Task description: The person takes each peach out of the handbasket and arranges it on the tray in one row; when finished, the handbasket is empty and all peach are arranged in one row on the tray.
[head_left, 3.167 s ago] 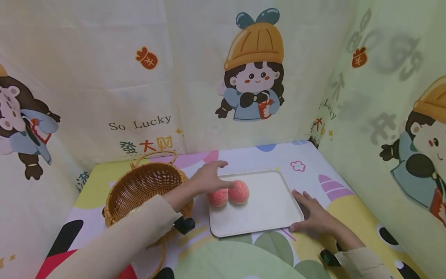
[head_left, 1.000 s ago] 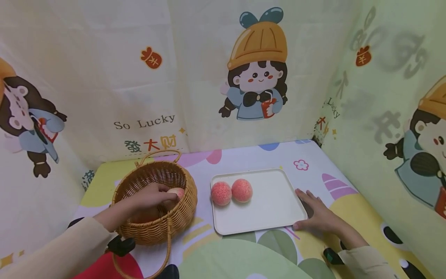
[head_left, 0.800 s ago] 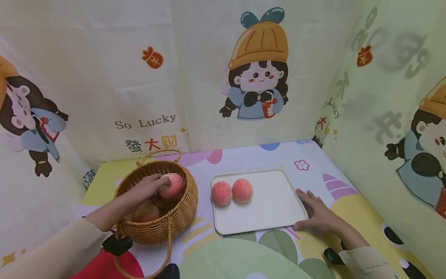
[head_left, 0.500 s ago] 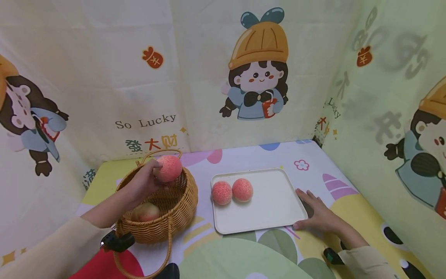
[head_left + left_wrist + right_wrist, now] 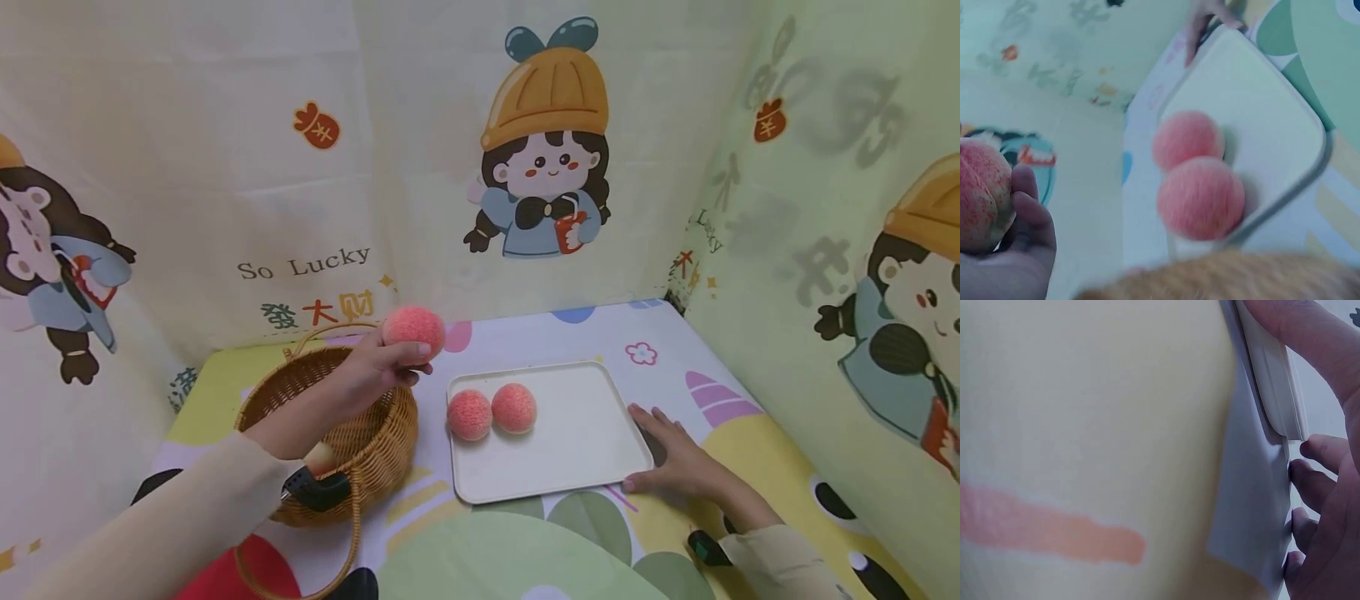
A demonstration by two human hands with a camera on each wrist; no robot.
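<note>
The left hand (image 5: 375,367) pinches the held peach (image 5: 414,329), its thumb laid across the near side and its other fingers curled below; in the head view the fruit shows up past the far right rim of the wicker basket (image 5: 390,450). The right hand (image 5: 675,458) has its thumb and fingers spread around the near right corner of the white tray (image 5: 577,433), touching its edge, a good brace against sliding on the desk (image 5: 525,337). On the tray's left side sit the left peach (image 5: 470,415) and the right peach (image 5: 514,408), side by side; a further peach (image 5: 320,458) lies in the basket, mostly hidden by the left forearm. The step in hand looks like lifting the fruit clear of the basket, so the forearm and wrist should pass well above the rim and the looped near handle (image 5: 352,533). A light, even pinch should suit what may be a soft skin. For a set-down on the tray, the bare right part gives room; lowering gently and letting go only once it rests should stop rolling.
</note>
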